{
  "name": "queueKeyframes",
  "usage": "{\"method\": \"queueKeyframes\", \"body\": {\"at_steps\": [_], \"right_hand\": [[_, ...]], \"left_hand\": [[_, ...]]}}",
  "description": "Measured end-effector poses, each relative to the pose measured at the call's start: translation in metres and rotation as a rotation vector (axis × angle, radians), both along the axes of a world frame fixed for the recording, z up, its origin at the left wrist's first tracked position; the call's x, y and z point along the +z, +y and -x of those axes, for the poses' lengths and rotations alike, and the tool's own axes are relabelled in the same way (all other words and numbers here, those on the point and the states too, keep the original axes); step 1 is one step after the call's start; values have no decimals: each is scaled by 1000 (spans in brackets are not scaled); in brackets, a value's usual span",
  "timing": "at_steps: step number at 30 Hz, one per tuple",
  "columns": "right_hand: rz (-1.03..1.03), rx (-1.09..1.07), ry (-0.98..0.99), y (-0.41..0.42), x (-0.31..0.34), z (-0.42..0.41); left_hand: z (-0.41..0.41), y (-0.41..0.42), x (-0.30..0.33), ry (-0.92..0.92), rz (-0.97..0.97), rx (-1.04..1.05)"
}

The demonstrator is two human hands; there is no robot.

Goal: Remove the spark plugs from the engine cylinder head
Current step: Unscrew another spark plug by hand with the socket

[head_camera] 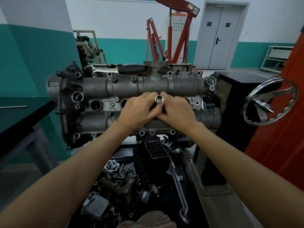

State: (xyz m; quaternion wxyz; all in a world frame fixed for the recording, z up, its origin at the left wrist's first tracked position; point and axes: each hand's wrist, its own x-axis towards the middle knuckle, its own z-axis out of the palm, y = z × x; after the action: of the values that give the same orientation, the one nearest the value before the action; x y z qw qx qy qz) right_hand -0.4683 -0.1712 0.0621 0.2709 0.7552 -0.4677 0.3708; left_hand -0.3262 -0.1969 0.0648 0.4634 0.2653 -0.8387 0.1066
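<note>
Both hands meet over the middle of the engine cylinder head [131, 89]. The left hand [138, 111] and right hand [176, 111] curl their fingers around one chrome socket [159, 99], standing upright. Two open plug wells [95, 105] show left of them; no spark plug is visible.
</note>
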Motion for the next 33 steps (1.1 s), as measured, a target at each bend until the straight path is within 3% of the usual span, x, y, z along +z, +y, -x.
{"method": "queueKeyframes", "body": {"at_steps": [10,15,25,33], "right_hand": [[-70,-70,43,-5,-1,1],[-43,-32,-44,-3,1,-1],[-52,-64,-41,-3,2,-1],[-148,-105,25,-12,0,4]], "left_hand": [[2,-3,0,-6,24,36],[5,-7,2,78,-43,83],[0,-7,1,-72,102,67],[-1,-2,0,-107,94,37]]}}
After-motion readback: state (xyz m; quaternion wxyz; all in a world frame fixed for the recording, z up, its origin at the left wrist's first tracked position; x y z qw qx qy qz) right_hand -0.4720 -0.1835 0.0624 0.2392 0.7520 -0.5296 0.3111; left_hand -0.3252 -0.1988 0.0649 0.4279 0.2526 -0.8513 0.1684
